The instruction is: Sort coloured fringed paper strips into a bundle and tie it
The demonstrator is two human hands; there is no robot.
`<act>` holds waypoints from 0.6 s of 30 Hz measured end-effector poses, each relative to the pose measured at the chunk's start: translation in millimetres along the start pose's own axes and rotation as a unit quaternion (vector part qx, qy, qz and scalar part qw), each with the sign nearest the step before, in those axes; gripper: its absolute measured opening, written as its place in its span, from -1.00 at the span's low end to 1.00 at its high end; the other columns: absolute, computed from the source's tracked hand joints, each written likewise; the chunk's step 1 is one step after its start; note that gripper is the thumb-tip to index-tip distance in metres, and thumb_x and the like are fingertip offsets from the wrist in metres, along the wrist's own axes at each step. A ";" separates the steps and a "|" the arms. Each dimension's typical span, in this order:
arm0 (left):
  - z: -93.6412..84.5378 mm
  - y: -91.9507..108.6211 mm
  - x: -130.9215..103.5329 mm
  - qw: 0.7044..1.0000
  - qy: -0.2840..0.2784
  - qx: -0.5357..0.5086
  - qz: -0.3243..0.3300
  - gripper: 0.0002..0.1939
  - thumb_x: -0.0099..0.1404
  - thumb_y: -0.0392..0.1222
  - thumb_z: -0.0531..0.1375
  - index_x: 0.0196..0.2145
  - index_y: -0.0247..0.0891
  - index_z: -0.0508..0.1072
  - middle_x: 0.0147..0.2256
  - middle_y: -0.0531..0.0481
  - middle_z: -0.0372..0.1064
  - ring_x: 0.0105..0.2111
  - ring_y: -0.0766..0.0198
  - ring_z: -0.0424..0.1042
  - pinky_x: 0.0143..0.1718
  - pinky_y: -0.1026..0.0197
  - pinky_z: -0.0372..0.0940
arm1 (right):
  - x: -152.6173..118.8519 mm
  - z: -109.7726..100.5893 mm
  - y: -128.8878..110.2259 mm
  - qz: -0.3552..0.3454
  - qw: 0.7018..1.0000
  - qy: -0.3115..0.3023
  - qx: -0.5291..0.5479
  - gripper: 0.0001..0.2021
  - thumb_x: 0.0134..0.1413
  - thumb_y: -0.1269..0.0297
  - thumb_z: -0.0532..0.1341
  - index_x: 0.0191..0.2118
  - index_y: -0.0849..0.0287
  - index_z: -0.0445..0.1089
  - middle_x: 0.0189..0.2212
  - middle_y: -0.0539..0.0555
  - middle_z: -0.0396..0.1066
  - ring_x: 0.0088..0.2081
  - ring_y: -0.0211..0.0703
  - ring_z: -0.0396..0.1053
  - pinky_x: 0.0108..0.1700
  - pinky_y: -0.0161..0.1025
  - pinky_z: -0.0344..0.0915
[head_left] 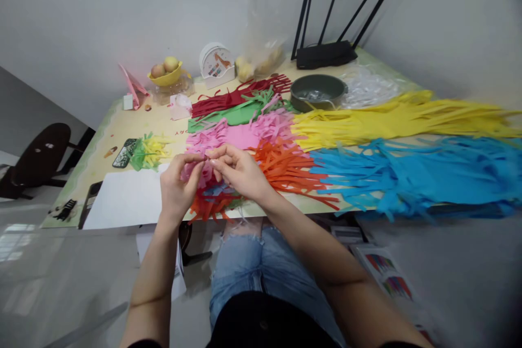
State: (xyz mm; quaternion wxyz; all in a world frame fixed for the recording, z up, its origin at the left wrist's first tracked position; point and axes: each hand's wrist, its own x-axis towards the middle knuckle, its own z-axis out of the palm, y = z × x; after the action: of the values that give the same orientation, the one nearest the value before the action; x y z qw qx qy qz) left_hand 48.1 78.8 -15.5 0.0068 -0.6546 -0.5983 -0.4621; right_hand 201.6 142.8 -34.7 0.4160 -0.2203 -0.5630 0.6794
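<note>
My left hand (182, 181) and my right hand (236, 169) meet over the near edge of the table, both with fingers pinched. Whatever lies between the fingertips is too small and blurred to name. Just behind and below them spreads a pink fringed sheet (238, 137) with cut strips at its ends. An orange fringed sheet (281, 166) lies right of my right hand, and more orange strips (209, 207) show under the hands. Beside my left hand is a white sheet of paper (126, 196).
Blue (440, 174), yellow (379, 125), green (240, 114) and dark red (240, 95) fringed sheets cover the table. A dark green bowl (299, 99) and a black router (326, 56) stand behind. Farther left are a phone (124, 153) and a yellow fruit bowl (169, 77).
</note>
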 end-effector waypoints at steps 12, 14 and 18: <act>8.1 -7.1 -5.9 0.988 -0.107 0.029 0.105 -0.93 0.37 -0.29 0.17 -0.18 -0.20 0.37 -0.26 -0.01 0.49 -0.25 0.26 0.49 -0.19 0.25 0.36 | 5.1 -20.9 14.2 0.040 0.996 -0.075 0.001 -0.61 0.04 0.00 0.33 -0.15 0.20 0.37 -0.62 -0.13 0.37 -0.67 -0.40 0.17 -0.63 -0.42 0.11; 14.1 -7.8 -11.3 0.989 -0.112 0.023 0.092 -0.92 0.37 -0.29 0.18 -0.19 -0.20 0.34 -0.27 -0.02 0.48 -0.27 0.26 0.48 -0.22 0.26 0.35 | 5.2 -25.1 15.7 0.028 0.997 -0.055 -0.040 -0.72 0.00 0.10 0.36 -0.28 0.21 0.43 -0.57 -0.06 0.41 -0.61 -0.39 0.24 -0.57 -0.42 0.15; 28.3 -9.3 -22.4 0.986 -0.150 0.055 0.051 -0.94 0.37 -0.27 0.18 -0.27 -0.21 0.34 -0.32 -0.04 0.47 -0.29 0.20 0.46 -0.19 0.18 0.35 | 6.2 -28.0 13.4 -0.052 0.993 0.108 -0.017 -0.80 -0.12 0.22 0.43 -0.39 0.19 0.47 -0.43 -0.02 0.48 -0.57 -0.43 0.26 -0.58 -0.45 0.13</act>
State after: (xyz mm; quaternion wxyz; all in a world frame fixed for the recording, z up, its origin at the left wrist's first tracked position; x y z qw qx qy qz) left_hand 60.9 79.9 -50.5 -0.0236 -0.7452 -0.5825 -0.3238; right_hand 215.4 163.8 -53.9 0.5054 -0.2694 -0.5372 0.6192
